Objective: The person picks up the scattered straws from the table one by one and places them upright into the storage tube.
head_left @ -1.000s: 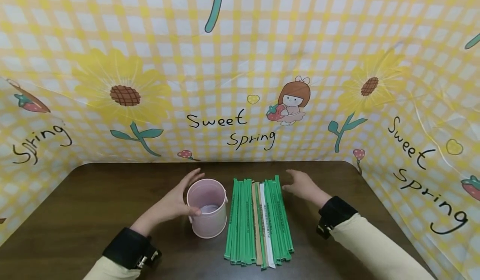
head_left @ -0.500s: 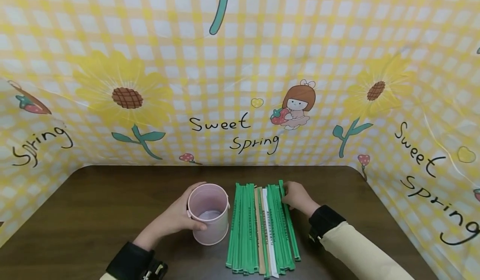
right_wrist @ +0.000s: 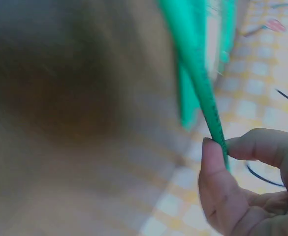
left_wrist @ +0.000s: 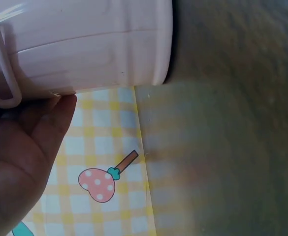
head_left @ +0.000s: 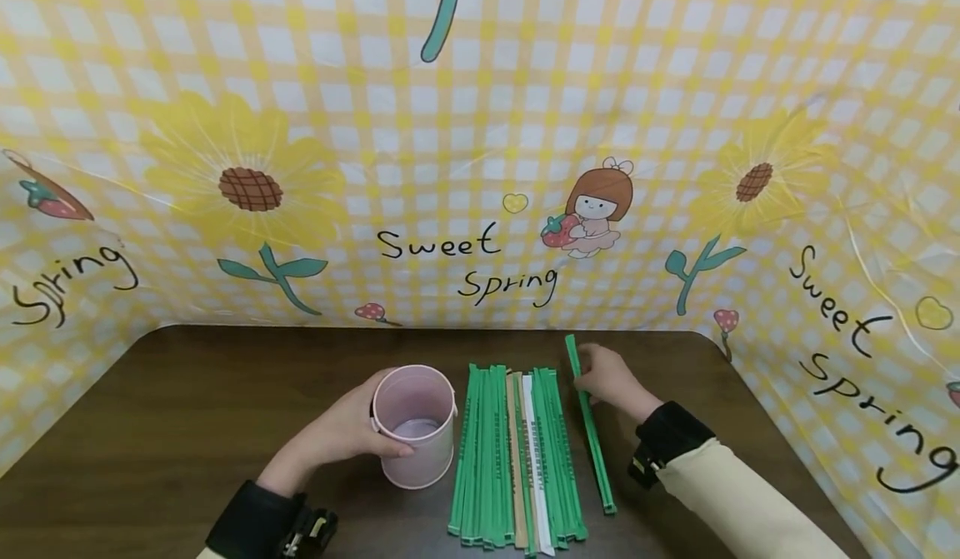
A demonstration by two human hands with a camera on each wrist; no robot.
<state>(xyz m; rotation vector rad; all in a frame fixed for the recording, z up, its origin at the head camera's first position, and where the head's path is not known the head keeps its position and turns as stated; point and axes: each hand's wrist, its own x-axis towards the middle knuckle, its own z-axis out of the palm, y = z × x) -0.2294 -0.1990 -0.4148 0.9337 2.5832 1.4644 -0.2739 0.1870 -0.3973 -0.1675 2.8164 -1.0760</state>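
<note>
My left hand (head_left: 345, 426) grips a small pink bucket (head_left: 420, 461) from its left side, thumb across the front. The bucket stands upright on the table with its mouth up and its inside bare; its handle (left_wrist: 8, 73) hangs down its side in the left wrist view. Between thumb and forefinger, my right hand (head_left: 611, 381) pinches one long thin green wrapped straw (head_left: 592, 438) near its far end. That straw, printed with small dark lettering (right_wrist: 210, 105), is apart from the row of green wrapped straws (head_left: 483, 459) on its left.
Within the row lie a brown straw (head_left: 517, 467) and a white straw (head_left: 537, 467). The dark brown table (head_left: 187, 426) ends at a yellow checked cloth (head_left: 442, 126) that rises behind and at both sides.
My left hand has closed round the bucket. My right hand has come in to the row's right end, pinched the outermost green wrapped straw and drawn it away to the right.
</note>
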